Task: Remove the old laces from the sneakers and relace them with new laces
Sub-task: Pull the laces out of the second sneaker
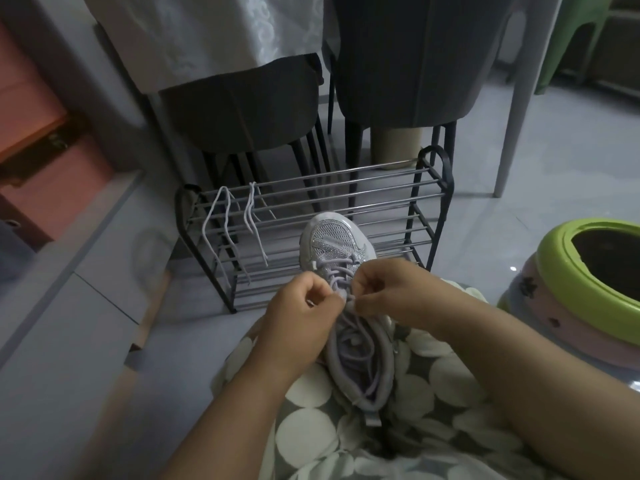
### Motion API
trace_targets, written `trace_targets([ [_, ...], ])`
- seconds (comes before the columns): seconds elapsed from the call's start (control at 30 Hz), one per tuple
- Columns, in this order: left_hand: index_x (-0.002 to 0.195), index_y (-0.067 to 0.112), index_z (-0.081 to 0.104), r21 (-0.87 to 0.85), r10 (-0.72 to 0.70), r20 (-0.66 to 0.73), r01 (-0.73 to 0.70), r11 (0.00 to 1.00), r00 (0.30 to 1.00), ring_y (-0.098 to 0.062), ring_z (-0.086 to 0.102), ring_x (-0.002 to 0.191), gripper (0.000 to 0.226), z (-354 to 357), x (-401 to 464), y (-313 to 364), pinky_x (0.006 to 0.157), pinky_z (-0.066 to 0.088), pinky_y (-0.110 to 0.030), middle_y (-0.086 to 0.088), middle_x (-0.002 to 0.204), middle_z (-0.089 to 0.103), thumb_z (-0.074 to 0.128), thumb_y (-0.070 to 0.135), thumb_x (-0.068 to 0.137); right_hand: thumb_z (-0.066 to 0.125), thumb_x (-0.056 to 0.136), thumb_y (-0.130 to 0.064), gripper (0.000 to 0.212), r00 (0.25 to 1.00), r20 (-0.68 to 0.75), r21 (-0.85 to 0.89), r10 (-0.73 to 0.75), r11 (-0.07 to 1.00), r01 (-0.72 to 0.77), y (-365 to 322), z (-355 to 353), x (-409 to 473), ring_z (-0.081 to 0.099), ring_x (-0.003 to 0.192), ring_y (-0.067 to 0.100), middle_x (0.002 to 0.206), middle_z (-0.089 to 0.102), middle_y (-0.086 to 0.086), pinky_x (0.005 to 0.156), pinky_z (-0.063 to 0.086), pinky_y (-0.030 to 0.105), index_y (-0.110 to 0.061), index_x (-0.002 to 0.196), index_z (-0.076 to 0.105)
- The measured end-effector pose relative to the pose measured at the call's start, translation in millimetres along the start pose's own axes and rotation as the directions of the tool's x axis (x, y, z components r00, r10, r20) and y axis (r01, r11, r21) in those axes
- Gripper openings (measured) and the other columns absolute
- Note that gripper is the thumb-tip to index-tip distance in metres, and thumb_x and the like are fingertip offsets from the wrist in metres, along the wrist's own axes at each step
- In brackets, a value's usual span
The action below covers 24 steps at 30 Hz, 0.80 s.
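Sneaker (341, 271) lying on my lap, on the spotted fabric (433, 403) over my knees, toe pointing straight away from me toward the shoe rack (429, 202) and heel opening toward my body. Its long axis runs directly out from me, so the rows of eyelets sit crosswise between my hands. My left hand (301, 310) is on the left side of the tongue, fingers curled and pinching a stretch of the lilac lace (337, 284); my right hand (381, 289) mirrors it on the right side, pinching the same lace near the upper eyelets. Both hands nearly touch over the middle of the shoe, about equally near the lacing. Loose lace lies heaped inside the opening toward the heel. I judge I'm partway through working the lace at the upper eyelets; whether it is going in or coming out I cannot tell. Two pale laces (239, 230) hang over the left end of the rack's top bars, well apart from the shoe.
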<state>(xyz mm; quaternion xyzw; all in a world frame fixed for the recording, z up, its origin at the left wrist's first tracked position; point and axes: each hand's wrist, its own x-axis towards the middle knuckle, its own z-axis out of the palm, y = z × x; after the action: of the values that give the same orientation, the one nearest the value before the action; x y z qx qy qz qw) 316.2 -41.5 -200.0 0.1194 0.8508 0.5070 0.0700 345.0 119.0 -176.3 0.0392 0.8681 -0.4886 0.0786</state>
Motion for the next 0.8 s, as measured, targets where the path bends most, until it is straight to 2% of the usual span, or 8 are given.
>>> trace_targets([
  [0.1,0.066,0.020,0.055,-0.026,-0.066,0.093,0.069,0.997,0.993,-0.010,0.045,0.049,0.022,-2.0,4.5,3.1,0.056,0.039,-0.027,0.012,0.050,0.049,0.062,0.027,0.086,0.069,0.078,-0.008,0.019,0.999,0.047,0.167,0.026,0.985,-0.033,4.8,-3.3,3.8,0.044,0.061,0.016,0.062,0.050,-0.001,0.058,0.035,0.026,-0.018,0.067,0.059],
  [0.2,0.069,0.015,0.057,-0.265,-0.161,0.232,0.222,0.938,0.959,-0.013,0.047,0.049,0.024,-8.8,6.9,9.6,0.052,0.040,-0.025,-0.002,0.057,0.053,0.055,0.016,0.093,0.068,0.079,-0.006,0.020,0.997,0.075,0.376,0.003,0.926,-0.031,11.1,-8.8,6.7,0.046,0.069,0.022,0.067,0.055,0.005,0.068,0.035,0.036,-0.017,0.065,0.059],
  [0.27,0.071,0.008,0.060,-0.434,-0.160,0.316,0.293,0.852,0.935,-0.013,0.050,0.049,0.026,-14.1,8.9,13.5,0.048,0.040,-0.024,-0.004,0.057,0.055,0.049,0.010,0.095,0.066,0.082,-0.007,0.019,0.995,0.093,0.474,-0.043,0.880,-0.006,12.0,-12.3,8.9,0.052,0.067,0.019,0.067,0.060,0.004,0.068,0.040,0.031,-0.014,0.066,0.058],
  [0.43,0.064,0.005,0.061,-0.538,-0.148,0.376,0.346,0.769,0.915,-0.018,0.054,0.056,0.030,-19.3,12.7,14.0,0.054,0.046,-0.029,-0.008,0.060,0.056,0.050,0.012,0.091,0.066,0.077,-0.016,0.014,0.994,0.059,0.500,-0.088,0.865,0.047,9.4,-18.2,12.9,0.053,0.063,0.019,0.064,0.053,0.009,0.067,0.043,0.026,-0.008,0.072,0.056],
  [0.57,0.041,0.019,0.046,-0.770,-0.098,0.359,0.354,0.531,0.928,-0.016,0.052,0.062,0.040,-35.9,19.7,9.5,0.078,0.049,-0.036,-0.003,0.055,0.042,0.059,0.023,0.078,0.072,0.072,-0.009,0.016,0.996,0.009,0.717,-0.091,0.695,0.058,9.3,-34.3,12.3,0.047,0.053,0.018,0.060,0.042,0.012,0.058,0.052,0.028,-0.005,0.075,0.057],
  [0.63,0.044,0.018,0.041,-0.811,-0.079,0.355,0.348,0.469,0.932,-0.013,0.045,0.049,0.039,-43.7,22.4,7.8,0.069,0.052,-0.033,0.001,0.045,0.035,0.053,0.023,0.082,0.072,0.074,-0.006,0.018,0.996,-0.028,0.787,-0.090,0.613,0.077,10.6,-42.9,10.4,0.040,0.046,0.013,0.055,0.042,0.007,0.049,0.050,0.026,-0.007,0.076,0.054],
  [0.73,0.054,0.012,0.045,-0.732,-0.094,0.273,0.270,0.625,0.957,-0.006,0.025,0.034,0.031,-51.9,24.1,7.6,0.039,0.027,-0.019,0.005,0.041,0.025,0.057,0.022,0.082,0.075,0.070,-0.014,0.022,0.990,-0.121,0.657,-0.076,0.741,0.137,12.3,-51.6,7.1,0.030,0.049,0.016,0.055,0.040,0.004,0.044,0.036,0.024,-0.008,0.076,0.054],
  [0.8,0.057,0.009,0.054,-0.528,-0.113,0.118,0.159,0.834,0.987,-0.006,0.020,0.034,0.032,-61.1,24.6,4.7,0.039,0.019,-0.017,0.005,0.042,0.025,0.059,0.020,0.086,0.074,0.071,-0.023,0.022,0.960,-0.262,0.278,-0.095,0.946,0.169,14.9,-56.9,3.6,0.035,0.050,0.016,0.057,0.042,0.006,0.047,0.036,0.024,-0.009,0.074,0.057],
])
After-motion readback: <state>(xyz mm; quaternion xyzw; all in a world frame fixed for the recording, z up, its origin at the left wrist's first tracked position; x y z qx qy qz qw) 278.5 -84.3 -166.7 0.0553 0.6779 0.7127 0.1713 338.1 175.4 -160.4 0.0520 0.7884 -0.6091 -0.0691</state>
